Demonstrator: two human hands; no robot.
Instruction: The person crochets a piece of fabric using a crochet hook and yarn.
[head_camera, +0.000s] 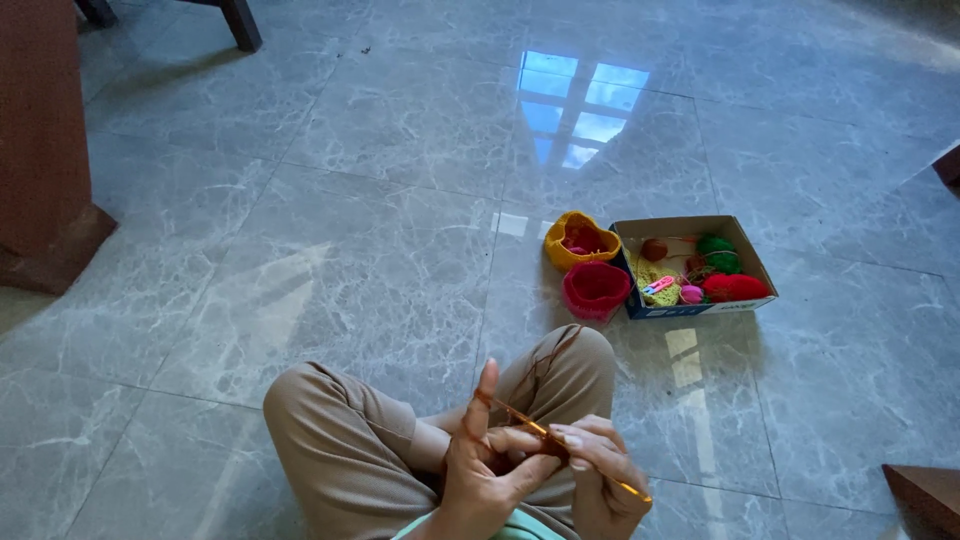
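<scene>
I sit cross-legged on a grey marble floor. My left hand (485, 465) has its index finger raised, with brown yarn (540, 365) wound over it and pinched at the fingertips. My right hand (600, 475) grips a thin orange crochet hook (530, 425), which crosses to the left fingers; a small dark piece of crochet sits between both hands. The yarn strand runs up over my right knee (570, 360) toward the box.
An open cardboard box (690, 227) holds balls of brown, green and red yarn and small items. Beside it stand a yellow crocheted basket (580, 240) and a pink one (596, 290). A brown wooden furniture base (45, 180) stands at left; chair legs at top left.
</scene>
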